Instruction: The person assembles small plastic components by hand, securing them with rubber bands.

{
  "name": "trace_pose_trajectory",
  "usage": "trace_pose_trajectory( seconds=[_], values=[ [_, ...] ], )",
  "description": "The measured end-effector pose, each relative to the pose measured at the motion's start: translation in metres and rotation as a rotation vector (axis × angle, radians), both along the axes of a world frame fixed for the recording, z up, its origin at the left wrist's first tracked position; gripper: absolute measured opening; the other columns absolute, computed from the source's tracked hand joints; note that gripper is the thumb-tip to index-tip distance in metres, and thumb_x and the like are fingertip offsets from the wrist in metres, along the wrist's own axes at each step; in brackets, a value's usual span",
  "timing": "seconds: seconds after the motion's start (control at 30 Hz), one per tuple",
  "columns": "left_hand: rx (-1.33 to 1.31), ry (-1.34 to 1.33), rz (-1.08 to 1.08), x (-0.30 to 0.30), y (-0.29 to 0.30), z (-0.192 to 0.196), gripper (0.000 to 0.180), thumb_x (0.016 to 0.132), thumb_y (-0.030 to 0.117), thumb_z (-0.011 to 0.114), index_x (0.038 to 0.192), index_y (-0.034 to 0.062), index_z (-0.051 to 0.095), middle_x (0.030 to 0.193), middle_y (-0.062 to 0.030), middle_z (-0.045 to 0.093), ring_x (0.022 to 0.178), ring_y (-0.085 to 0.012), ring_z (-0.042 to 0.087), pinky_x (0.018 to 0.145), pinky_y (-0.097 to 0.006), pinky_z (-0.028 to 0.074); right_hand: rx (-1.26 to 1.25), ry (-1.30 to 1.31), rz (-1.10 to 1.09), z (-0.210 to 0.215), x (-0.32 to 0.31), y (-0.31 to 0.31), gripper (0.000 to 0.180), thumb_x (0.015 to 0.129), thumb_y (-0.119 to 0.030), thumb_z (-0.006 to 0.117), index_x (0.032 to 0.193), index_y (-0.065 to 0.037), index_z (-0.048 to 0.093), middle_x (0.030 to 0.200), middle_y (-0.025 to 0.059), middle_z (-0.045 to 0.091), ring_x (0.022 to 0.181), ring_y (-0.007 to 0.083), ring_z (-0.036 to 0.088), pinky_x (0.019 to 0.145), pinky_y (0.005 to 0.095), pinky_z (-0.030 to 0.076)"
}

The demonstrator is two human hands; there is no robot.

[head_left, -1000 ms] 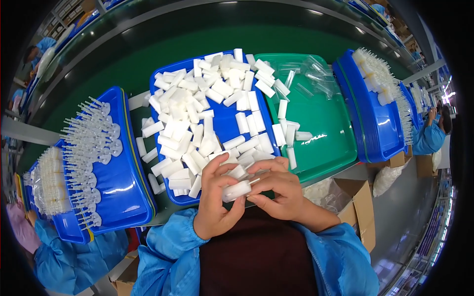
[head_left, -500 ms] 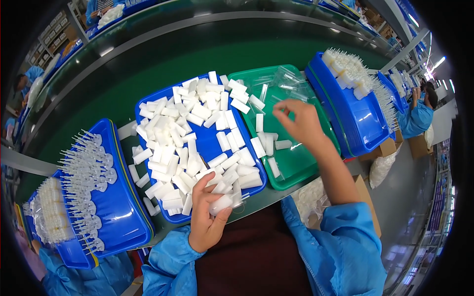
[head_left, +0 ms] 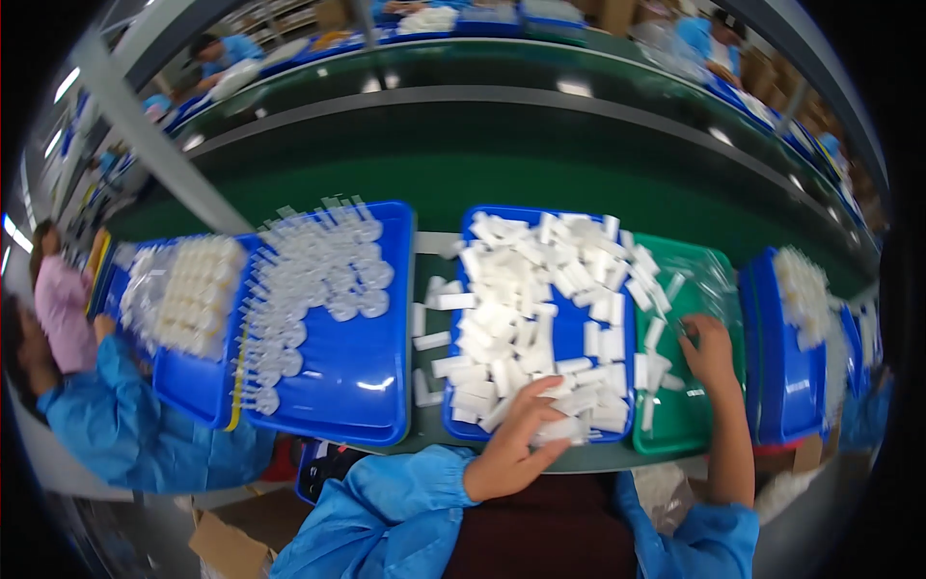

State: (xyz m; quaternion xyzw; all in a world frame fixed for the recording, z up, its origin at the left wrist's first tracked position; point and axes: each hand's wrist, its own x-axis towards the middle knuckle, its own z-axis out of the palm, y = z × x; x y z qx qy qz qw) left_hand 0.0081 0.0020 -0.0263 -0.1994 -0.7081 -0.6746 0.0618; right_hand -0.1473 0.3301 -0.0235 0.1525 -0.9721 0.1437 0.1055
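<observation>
My left hand (head_left: 516, 446) is at the near edge of the middle blue tray (head_left: 571, 336). Its thumb and fingers are closed round a small whitish, partly see-through plastic piece (head_left: 555, 433), blurred. White rectangular blocks (head_left: 502, 333) heap up in that tray beside the hand. My right hand (head_left: 711, 352) reaches over the green tray (head_left: 675, 425), fingers bent down and drawn together. What they hold, if anything, is too blurred to make out. Clear plastic tubes (head_left: 712, 277) lie in the far part of the green tray, close to the right fingertips. Several white blocks lie along its left side.
Left stands a blue tray (head_left: 362, 376) with rows of clear round-based, stemmed parts (head_left: 328, 280). A further tray holds bagged white pieces (head_left: 198, 294). Stacked blue trays (head_left: 786, 386) stand right. A co-worker in a blue sleeve (head_left: 145, 425) sits at left. A metal post (head_left: 164, 135) rises behind.
The view has swung left, bringing more of the left trays and co-workers in. My right hand remains over the green tray, fingers now bent lower; my left still grips its piece.
</observation>
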Motion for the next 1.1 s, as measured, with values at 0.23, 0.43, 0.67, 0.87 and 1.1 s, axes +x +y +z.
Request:
trace_pose_trajectory(
  seconds=[0.23,0.43,0.67,0.87,1.1],
  values=[
    [0.077,-0.035,0.007,0.003,-0.001,0.003,0.025,0.087,0.010,0.060,0.108,0.0019,0.049,0.139,-0.0186,0.031,0.122,-0.0328,0.040,0.099,-0.037,0.035,-0.304,-0.067,0.023,0.000,0.034,0.000,0.026,0.076,0.006,0.063,0.099,-0.004,0.061,0.095,0.0107,0.053,0.070,0.0152,0.056,0.060,0.0242,0.045],
    [0.078,-0.067,-0.022,0.001,-0.001,0.001,0.023,0.087,0.009,0.059,0.108,0.0039,0.050,0.142,-0.0198,0.028,0.123,-0.0306,0.040,0.104,-0.040,0.032,-0.790,-0.067,-0.073,0.011,0.065,-0.041,0.027,0.078,0.007,0.062,0.103,-0.002,0.060,0.103,0.0048,0.055,0.072,0.0052,0.052,0.061,0.0166,0.042],
    [0.073,-0.067,-0.021,-0.001,-0.002,0.001,0.023,0.087,0.009,0.059,0.108,0.0037,0.050,0.142,-0.0198,0.029,0.123,-0.0310,0.040,0.104,-0.041,0.032,-1.168,-0.254,-0.015,0.026,0.085,-0.095,0.035,0.076,-0.002,0.069,0.109,0.000,0.057,0.098,0.0066,0.061,0.070,0.0048,0.052,0.063,0.0161,0.042],
    [0.078,-0.054,-0.001,0.000,0.001,0.001,0.023,0.087,0.009,0.060,0.107,0.0035,0.050,0.141,-0.0200,0.030,0.124,-0.0315,0.040,0.104,-0.042,0.032,-1.266,-0.216,0.267,0.010,0.084,-0.098,0.019,0.079,0.000,0.065,0.095,-0.001,0.055,0.088,0.0046,0.055,0.064,0.0037,0.045,0.053,0.0163,0.034],
    [0.047,-0.058,0.007,0.005,0.006,0.003,0.025,0.085,0.008,0.061,0.109,0.0033,0.052,0.141,-0.0201,0.031,0.123,-0.0329,0.040,0.104,-0.042,0.033,-1.344,-0.256,0.156,0.024,0.099,-0.108,0.024,0.074,0.009,0.063,0.096,0.000,0.057,0.088,0.0048,0.053,0.072,0.0087,0.048,0.063,0.0187,0.039]
  ],
)
